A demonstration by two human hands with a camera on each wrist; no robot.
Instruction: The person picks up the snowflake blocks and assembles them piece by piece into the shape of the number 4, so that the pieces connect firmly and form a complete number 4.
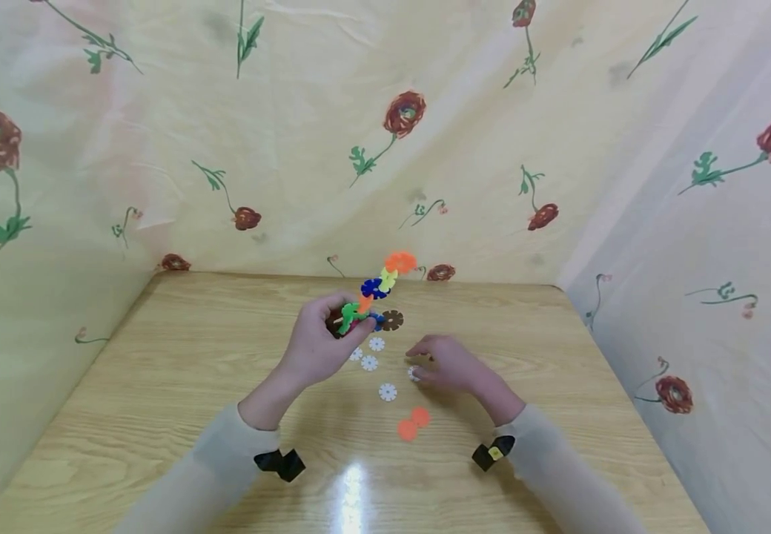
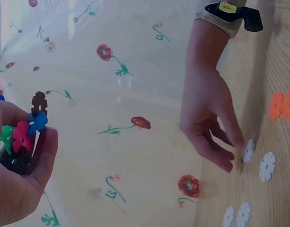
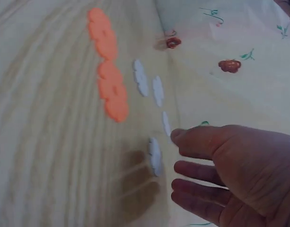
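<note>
Flower-printed cloth (image 1: 319, 111) hangs around your wood-grained tabletop (image 1: 179, 356). Your pale sleeves (image 1: 215, 452) reach forward from either side. Your left hand (image 1: 319, 337) is raised, its thumb and fingers curled around a chain of notched plastic discs (image 1: 375, 288); your right hand (image 1: 452, 363) reaches low, its fingers loosely bent, with a gap between them and the thumb. You hold the chain above the tabletop, one branch rising rightward through dark blue and yellow to orange, with green, pink, blue, brown and black pieces lower down. Nearer you, two orange discs (image 1: 408, 429) lie edge to edge. Flat white discs (image 1: 388, 391) lie beyond, one close by your right thumb.
</note>
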